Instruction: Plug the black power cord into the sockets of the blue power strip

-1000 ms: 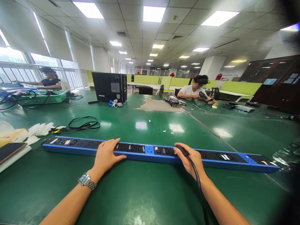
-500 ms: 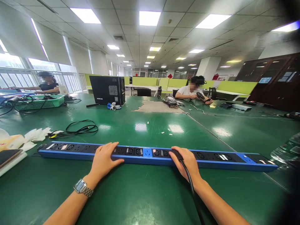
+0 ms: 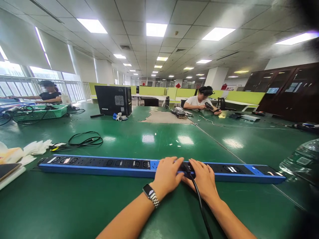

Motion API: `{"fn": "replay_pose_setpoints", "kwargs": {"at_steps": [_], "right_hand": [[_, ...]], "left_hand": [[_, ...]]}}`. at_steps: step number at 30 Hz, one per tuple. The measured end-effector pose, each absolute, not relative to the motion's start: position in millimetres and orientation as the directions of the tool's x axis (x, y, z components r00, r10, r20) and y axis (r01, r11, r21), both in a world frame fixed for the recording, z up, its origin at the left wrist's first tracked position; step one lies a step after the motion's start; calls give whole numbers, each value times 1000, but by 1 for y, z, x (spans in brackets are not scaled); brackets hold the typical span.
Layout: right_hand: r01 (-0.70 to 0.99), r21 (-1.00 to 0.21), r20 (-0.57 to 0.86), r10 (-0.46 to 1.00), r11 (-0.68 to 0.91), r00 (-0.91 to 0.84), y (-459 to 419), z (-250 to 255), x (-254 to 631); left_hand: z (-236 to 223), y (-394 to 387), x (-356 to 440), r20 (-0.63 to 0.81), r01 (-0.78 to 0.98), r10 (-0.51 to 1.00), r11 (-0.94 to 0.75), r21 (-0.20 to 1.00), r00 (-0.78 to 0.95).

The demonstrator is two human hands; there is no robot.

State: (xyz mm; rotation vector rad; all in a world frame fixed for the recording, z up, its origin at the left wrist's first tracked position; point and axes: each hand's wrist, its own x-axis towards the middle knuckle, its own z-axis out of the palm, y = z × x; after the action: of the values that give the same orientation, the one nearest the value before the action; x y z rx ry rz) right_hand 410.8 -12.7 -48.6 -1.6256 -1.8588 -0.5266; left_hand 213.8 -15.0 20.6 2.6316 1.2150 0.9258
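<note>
A long blue and black power strip lies across the green table. A black plug stands on its top face, right of the middle, and a thick black cord runs down from it toward me. My left hand, with a watch on the wrist, closes on the plug's left side by thumb and forefinger. My right hand holds the plug's right side, its fingers curled over the strip and its thumb low near the strip's front edge. Hands hide where the plug meets the socket.
A coiled black cable lies beyond the strip. Tissues and a phone-like dark item are at left; a clear bottle is at right. Farther off are a computer case, a green basket and two people.
My left hand has moved right along the strip to the plug that my right hand was holding. The right hand has shifted slightly to the plug's right side, leaving more of the plug visible.
</note>
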Motion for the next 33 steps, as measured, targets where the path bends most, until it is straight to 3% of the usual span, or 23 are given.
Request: {"fn": "replay_pose_setpoints", "kwargs": {"at_steps": [5, 8, 11, 14, 17, 21, 26, 33], "right_hand": [[984, -98, 643, 764, 152, -54, -13, -47, 413], [985, -116, 628, 777, 128, -27, -15, -44, 409], [985, -131, 621, 783, 112, -6, -16, -42, 406], [983, -148, 604, 797, 111, 1, -17, -41, 406], [980, -169, 597, 802, 103, 19, -17, -41, 406], [979, -178, 602, 798, 101, 27, -17, -41, 405], [982, -161, 601, 799, 98, 19, -17, -41, 405], [985, -148, 603, 797, 90, 18, -17, -44, 405]], "left_hand": [[14, -2, 242, 432, 669, 731, -671, 318, 528], [14, 2, 247, 549, 572, 718, -686, 450, 429], [30, 7, 241, 672, 394, 719, -678, 621, 179], [45, 15, 210, 667, 334, 745, -633, 698, 17], [39, 19, 159, 598, 359, 800, -572, 738, 45], [15, 11, 111, 488, 522, 845, -524, 673, 219], [16, 0, 113, 471, 617, 795, -599, 511, 382], [25, 1, 121, 475, 678, 781, -606, 417, 406]]}}
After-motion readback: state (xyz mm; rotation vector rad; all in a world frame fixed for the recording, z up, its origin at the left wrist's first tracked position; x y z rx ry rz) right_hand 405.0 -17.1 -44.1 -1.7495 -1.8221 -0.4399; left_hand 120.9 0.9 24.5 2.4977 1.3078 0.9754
